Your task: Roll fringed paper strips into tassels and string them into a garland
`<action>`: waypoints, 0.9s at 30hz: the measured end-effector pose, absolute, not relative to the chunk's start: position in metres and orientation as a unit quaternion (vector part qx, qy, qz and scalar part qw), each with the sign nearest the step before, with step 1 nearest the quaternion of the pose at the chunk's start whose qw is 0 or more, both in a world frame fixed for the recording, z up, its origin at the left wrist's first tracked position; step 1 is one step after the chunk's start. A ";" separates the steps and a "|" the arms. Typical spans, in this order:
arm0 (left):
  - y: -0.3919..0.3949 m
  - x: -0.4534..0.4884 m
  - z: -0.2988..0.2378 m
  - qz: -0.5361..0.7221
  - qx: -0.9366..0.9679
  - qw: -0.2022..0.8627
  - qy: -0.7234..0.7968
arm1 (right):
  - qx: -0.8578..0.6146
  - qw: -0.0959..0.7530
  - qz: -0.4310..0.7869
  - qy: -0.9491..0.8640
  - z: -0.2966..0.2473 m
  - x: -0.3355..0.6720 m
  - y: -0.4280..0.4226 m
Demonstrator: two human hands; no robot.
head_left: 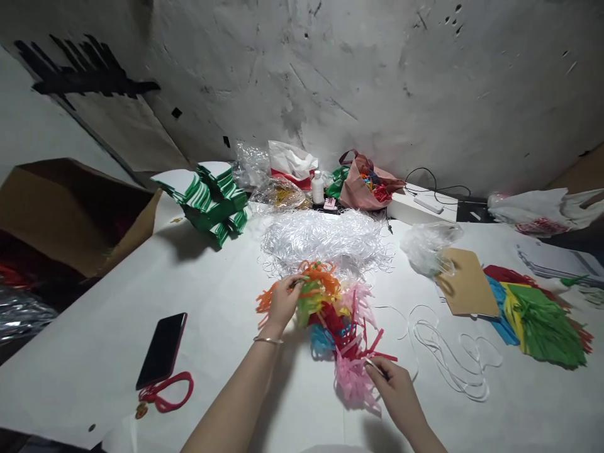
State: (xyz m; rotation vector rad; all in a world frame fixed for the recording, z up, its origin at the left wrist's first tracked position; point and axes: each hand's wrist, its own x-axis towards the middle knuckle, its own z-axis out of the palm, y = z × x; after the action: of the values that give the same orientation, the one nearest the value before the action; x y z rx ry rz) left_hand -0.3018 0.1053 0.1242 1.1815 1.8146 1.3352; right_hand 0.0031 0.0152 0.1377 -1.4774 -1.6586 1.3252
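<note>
A bunch of fringed paper tassels [331,318] in orange, green, yellow, red, blue and pink lies in front of me on the white-covered table. My left hand [283,303] is closed in a pinch at the upper left of the bunch, on a green tassel [309,301] beside the orange one. Beside the pink tassel [355,380] at the near end, my right hand [395,391] is pinched shut; a thin white piece, apparently string, shows at its fingertips. Loops of white string [446,352] lie to its right. The tassels partly hide what both sets of fingertips grip.
Behind the bunch is a heap of white shredded strands [325,239]. A phone [162,349] with a red strap lies left, below green-edged paper stacks [207,201]. At right are a brown card [467,283] and flat fringed sheets [547,321]. Bags and a white bottle [318,187] line the wall.
</note>
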 end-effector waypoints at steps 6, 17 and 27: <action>0.061 -0.301 0.137 0.538 0.432 0.333 0.643 | -0.545 0.268 0.499 -0.618 0.135 -0.005 0.017; -0.004 -0.242 0.140 0.506 0.460 0.365 0.632 | -0.459 0.291 0.396 -0.741 0.156 -0.076 0.075; -0.019 -0.267 0.139 0.405 0.486 0.335 0.699 | -0.513 0.329 0.442 -0.658 0.140 -0.072 0.136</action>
State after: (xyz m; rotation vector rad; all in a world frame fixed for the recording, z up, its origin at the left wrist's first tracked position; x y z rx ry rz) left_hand -0.2665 -0.0187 0.1385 1.2671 1.8228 1.0556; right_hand -0.0723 0.1358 0.1403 -1.3416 -1.7214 1.1578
